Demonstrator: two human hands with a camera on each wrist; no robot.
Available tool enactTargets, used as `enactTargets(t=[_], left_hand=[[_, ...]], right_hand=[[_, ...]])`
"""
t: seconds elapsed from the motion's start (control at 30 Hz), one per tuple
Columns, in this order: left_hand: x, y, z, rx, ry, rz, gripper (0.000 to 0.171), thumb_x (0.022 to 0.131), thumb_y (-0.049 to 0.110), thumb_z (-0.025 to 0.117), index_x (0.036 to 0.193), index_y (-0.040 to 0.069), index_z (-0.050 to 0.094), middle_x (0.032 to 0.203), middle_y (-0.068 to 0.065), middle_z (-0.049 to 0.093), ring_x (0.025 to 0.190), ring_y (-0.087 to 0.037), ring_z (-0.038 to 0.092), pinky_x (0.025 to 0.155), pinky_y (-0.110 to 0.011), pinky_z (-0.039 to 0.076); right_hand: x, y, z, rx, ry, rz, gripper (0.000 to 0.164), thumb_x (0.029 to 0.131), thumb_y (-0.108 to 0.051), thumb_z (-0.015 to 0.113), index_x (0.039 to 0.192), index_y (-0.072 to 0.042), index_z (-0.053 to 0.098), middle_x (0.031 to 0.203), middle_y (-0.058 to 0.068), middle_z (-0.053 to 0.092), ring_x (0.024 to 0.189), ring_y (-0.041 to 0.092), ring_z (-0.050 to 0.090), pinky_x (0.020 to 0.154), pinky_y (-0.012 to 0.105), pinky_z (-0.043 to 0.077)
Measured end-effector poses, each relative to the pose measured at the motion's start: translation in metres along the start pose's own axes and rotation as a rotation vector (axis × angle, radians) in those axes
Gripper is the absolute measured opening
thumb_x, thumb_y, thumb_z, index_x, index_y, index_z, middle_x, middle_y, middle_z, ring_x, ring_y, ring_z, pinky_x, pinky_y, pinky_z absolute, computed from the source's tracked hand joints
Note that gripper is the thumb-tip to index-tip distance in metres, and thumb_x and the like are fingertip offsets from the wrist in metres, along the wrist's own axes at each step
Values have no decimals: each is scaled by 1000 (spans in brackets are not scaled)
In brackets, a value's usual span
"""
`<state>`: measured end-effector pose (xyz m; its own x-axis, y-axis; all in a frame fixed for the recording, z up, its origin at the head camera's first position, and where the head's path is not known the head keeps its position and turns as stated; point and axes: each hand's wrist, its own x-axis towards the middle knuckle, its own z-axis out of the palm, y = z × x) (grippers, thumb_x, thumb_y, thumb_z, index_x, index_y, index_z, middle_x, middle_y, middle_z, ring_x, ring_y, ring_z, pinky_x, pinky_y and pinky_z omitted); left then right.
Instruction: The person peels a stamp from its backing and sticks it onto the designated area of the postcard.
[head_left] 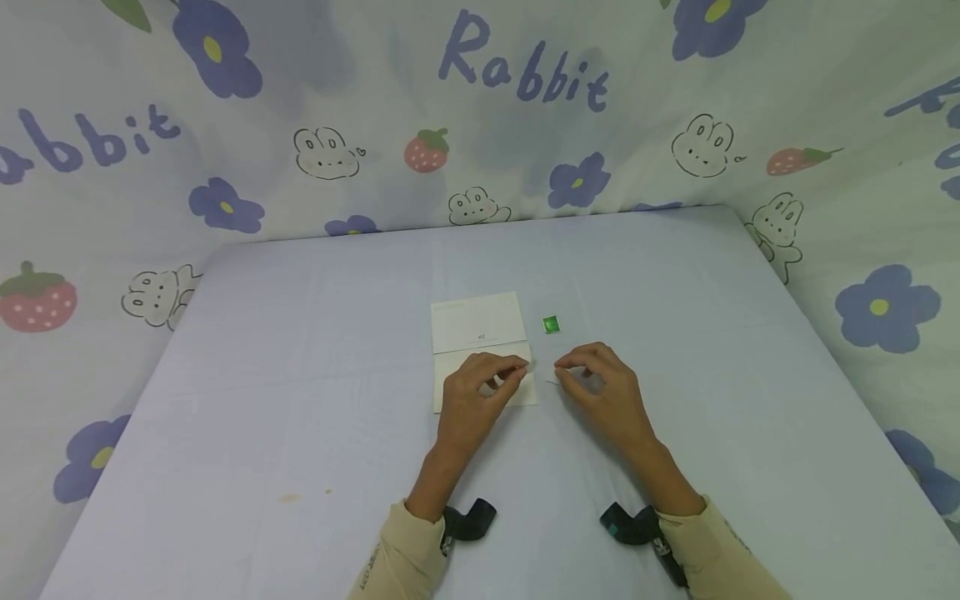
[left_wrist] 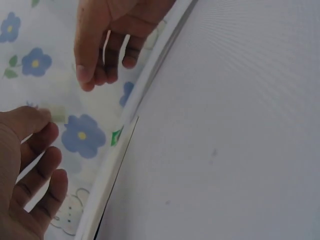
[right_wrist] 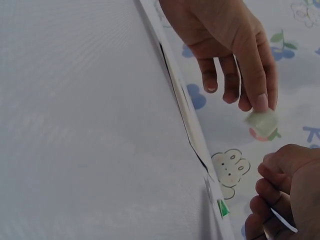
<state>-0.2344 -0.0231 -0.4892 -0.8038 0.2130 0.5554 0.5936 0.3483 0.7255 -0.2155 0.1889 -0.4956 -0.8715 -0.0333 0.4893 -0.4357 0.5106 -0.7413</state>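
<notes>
My left hand (head_left: 476, 392) pinches a small, pale, see-through piece (right_wrist: 262, 123) between thumb and index finger, over the right edge of an opened white folded booklet (head_left: 480, 321). The booklet lies flat, with faint print on its far panel. To the right, my right hand (head_left: 607, 392) hovers above the table with thumb and index tips close together; whether anything is between them cannot be made out. A thin dark line (head_left: 552, 382) shows just beside those fingertips, too fine to identify. Beyond the right hand sits a small green square (head_left: 551, 324) with a pale border.
The pale cloth-covered table (head_left: 337, 333) shows small brownish stains (head_left: 288, 497) at the near left. A printed curtain (head_left: 517, 133) with rabbits, flowers and strawberries surrounds its far and side edges. Black wrist cameras (head_left: 471, 520) sit by both sleeves.
</notes>
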Motion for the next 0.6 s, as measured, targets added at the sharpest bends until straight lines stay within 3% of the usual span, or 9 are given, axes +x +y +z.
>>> enactTargets(t=[0.13, 0.37, 0.6], left_hand=[[-1, 0, 0, -20, -22, 34, 13, 90, 13, 76, 103, 14, 78, 97, 7, 73, 90, -10, 63, 69, -29, 55], [-1, 1, 2, -38, -63, 73, 14, 89, 13, 78, 103, 16, 79, 101, 7, 74, 97, -12, 63, 70, -25, 54], [-1, 2, 1, -23, -83, 61, 18, 88, 12, 79, 105, 17, 79, 102, 9, 74, 100, -12, 62, 71, -24, 53]], right_hand=[[-1, -1, 1, 64, -15, 49, 12, 89, -8, 77, 98, -15, 76, 101, -8, 65, 92, 13, 60, 78, 28, 50], [1, -13, -3, 330, -94, 198, 11, 95, -1, 67, 104, -2, 73, 106, 10, 66, 99, 15, 61, 89, 23, 49], [9, -45, -14, 268, -170, 270, 12, 97, -6, 66, 101, 3, 72, 103, 11, 68, 92, 11, 61, 79, 22, 51]])
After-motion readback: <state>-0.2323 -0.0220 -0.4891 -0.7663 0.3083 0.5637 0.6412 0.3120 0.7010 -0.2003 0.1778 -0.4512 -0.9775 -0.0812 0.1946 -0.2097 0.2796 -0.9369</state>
